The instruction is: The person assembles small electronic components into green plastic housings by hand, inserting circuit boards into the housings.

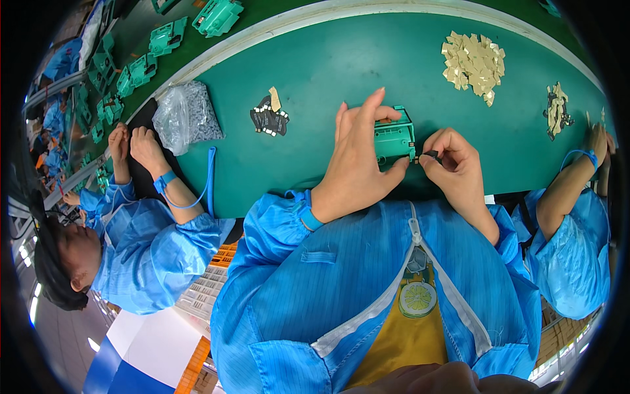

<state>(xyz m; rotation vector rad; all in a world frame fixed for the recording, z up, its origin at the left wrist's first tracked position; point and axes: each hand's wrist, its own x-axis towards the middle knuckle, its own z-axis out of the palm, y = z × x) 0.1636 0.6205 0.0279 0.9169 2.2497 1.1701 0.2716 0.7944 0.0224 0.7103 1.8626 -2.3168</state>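
My left hand (354,161) grips a green plastic housing (394,140) over the table, its thumb at the near edge and its fingers over the far side. Close by on the right, my right hand (458,165) pinches a small black part (431,155) between thumb and fingers, at the housing's lower right corner. Whether that part touches the housing I cannot tell. A pile of small black pieces (269,122) lies to the left, with a beige piece on top. Beyond my right hand is a large heap of beige pieces (474,64).
On the green table (315,72) a clear bag of small grey parts (188,118) sits at the left. A mixed black-and-beige pile (557,111) lies far right. Co-workers' arms (178,187) flank me on both sides. Green housings (168,37) line the belt past the table's pale edge.
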